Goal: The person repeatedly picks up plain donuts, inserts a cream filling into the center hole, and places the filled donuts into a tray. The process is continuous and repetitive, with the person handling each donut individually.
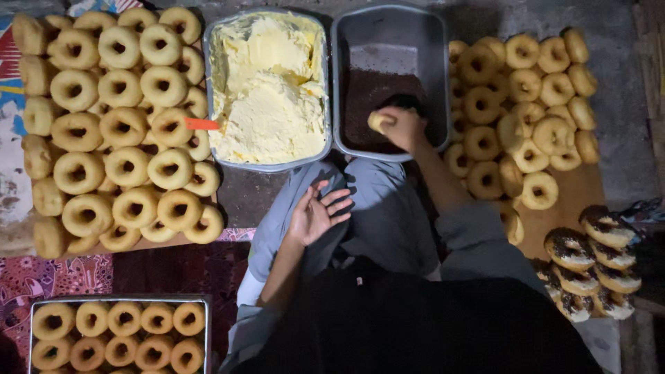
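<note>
while the donut (379, 122) sits pressed face-down in the dark sprinkles of the grey tray (388, 41) at 12 o'clock, the right hand (402, 128) grasps it from above. best to press evenly, i'd say. left hand (317, 213) rests open and empty on the knee; cream tub (228, 41) at 11.

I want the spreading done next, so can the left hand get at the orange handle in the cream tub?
Probably yes: the left hand rests open and empty, and nothing lies between it and the orange handle.
</note>
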